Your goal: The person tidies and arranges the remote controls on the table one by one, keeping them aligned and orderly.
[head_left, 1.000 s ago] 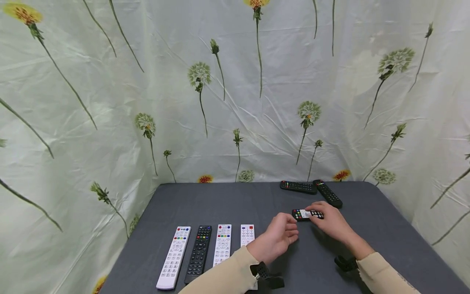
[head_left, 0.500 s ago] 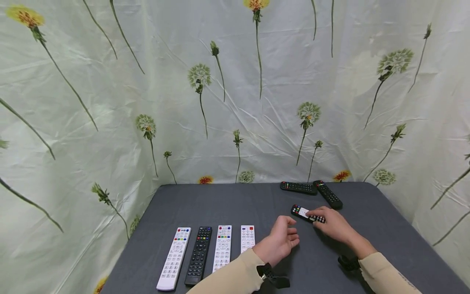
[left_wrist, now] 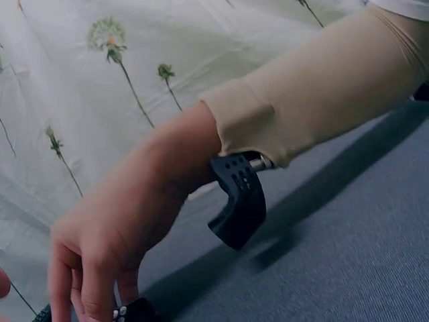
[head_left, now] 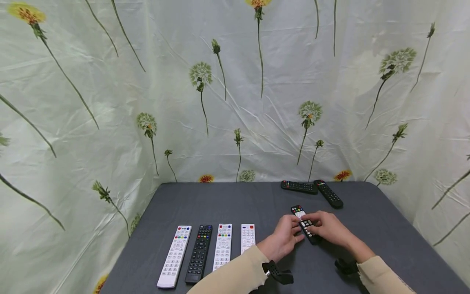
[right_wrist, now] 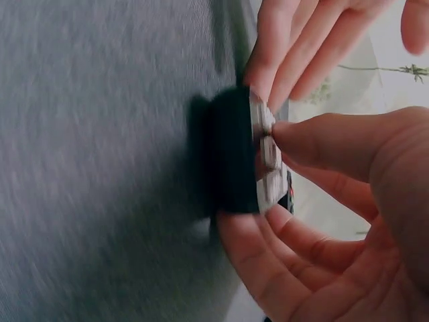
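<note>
A small black remote control (head_left: 298, 210) with a pale panel and coloured buttons lies slanted between the two hands in the head view. My right hand (head_left: 327, 225) holds it from the right, thumb on the buttons and fingers at the opposite edge. In the right wrist view its dark side (right_wrist: 233, 151) shows close over the grey tabletop. My left hand (head_left: 282, 237) has its loosely extended fingertips right at the remote's left edge. The left wrist view shows the right hand (left_wrist: 127, 208) reaching down from above, with only a bit of the remote showing beneath.
At the left stand in a row a white remote (head_left: 174, 256), a black one (head_left: 198, 254), another white one (head_left: 222, 247) and a shorter white one (head_left: 247, 237), partly behind the left arm. Two black remotes (head_left: 299, 187) (head_left: 328, 194) lie at the back right, before a flowered curtain (head_left: 220, 102).
The small remote has turned from lying nearly sideways to pointing away from me, its near end swung closer. The right hand moved slightly towards me with it; the left hand reached its edge.
</note>
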Available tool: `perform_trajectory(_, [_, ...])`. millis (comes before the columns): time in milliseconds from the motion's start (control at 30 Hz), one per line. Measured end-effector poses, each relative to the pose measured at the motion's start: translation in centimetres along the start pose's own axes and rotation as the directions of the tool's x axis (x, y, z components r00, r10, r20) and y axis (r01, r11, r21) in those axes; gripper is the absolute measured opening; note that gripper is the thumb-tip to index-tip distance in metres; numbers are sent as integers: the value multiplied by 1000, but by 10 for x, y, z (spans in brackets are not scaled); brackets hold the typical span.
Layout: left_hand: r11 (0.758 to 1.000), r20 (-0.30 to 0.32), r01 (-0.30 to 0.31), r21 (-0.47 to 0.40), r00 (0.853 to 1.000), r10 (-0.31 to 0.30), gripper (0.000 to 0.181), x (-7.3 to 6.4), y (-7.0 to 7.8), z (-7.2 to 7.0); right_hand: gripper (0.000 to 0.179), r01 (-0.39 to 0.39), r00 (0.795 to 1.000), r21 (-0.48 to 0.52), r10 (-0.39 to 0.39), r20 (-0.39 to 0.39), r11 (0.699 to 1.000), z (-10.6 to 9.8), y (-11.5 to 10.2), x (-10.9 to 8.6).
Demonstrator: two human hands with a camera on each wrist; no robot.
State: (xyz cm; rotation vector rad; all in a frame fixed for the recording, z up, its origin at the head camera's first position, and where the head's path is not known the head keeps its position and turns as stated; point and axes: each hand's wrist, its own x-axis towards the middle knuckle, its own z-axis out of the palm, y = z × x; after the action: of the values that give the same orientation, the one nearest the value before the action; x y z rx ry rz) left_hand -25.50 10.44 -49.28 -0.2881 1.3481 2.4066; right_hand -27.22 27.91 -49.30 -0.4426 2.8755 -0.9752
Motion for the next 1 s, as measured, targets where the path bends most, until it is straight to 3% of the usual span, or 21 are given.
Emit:
perform_trajectory(167, [1000,40,4,17,999,-5,45,4,-3,-3,38,-30,1000,85,29,7,996,1,-3,-2])
perform_trajectory(433, [998,54,-1,57,999,-2,39,1,6,-11,45,-47,999,162,45,22,986,4,-8,-6])
perform_trajectory(600, [997,50,-13,78,999,9,40,-4,12,-13,50,-103,995,205,104,5,973,7,-13,-6])
perform_trajectory(700, [995,44,-29,91,999,25,31,-6,15,-15,50,-122,992,221,127,-7,967,8,-18,-7])
perform_trajectory(833, [994,62,-31,108,998,25,20,-14,22,-24,51,-123,991,256,130,-10,959,13,-27,-9])
perform_trajectory(1000, [991,97,9,136,995,-23,37,-30,35,-43,52,-114,993,322,114,18,940,24,-40,-15])
